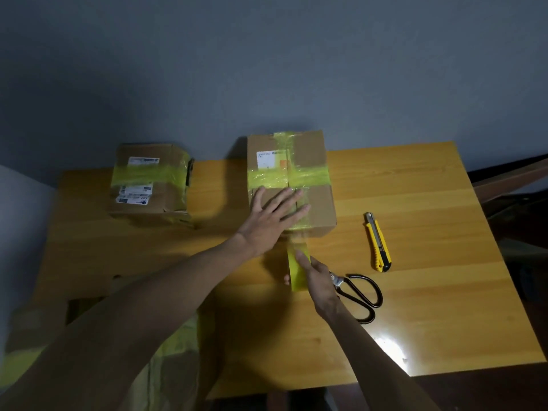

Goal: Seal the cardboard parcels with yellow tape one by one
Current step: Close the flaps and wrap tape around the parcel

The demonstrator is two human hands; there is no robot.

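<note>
While my left hand point(267, 219) lies flat on the top of the middle parcel point(318, 203), its fingers are straight and spread, pressing on the cardboard and on the yellow strip that runs toward me along the lid. My right hand point(318, 280) grips the tape roll point(297, 269) just in front of the parcel's near edge, with my index finger laid along the roll's outer face and my thumb showing on its far side. A short stretch of tape spans from the roll up to that near edge, though it is blurred there and I cannot tell exactly where it leaves the cardboard. The middle parcel stands on the wooden table point(430, 203), near its back edge, and already carries 2 yellow bands crossing on its lid, beside a white label. A 2nd parcel point(148, 185) sits well apart to the left at the table's back corner, with 1 wide yellow band across its top and white labels above and below it. Near my left forearm, at the lower left, there is a 3rd cardboard shape point(38, 321) with some yellow on it, too blurred to describe further. The scissors point(363, 295) lie on the table just beside my right wrist, handles pointing toward me. The yellow utility knife point(378, 241) lies farther right, apart from the scissors and the parcel. A grey wall point(267, 69) rises behind the table.
</note>
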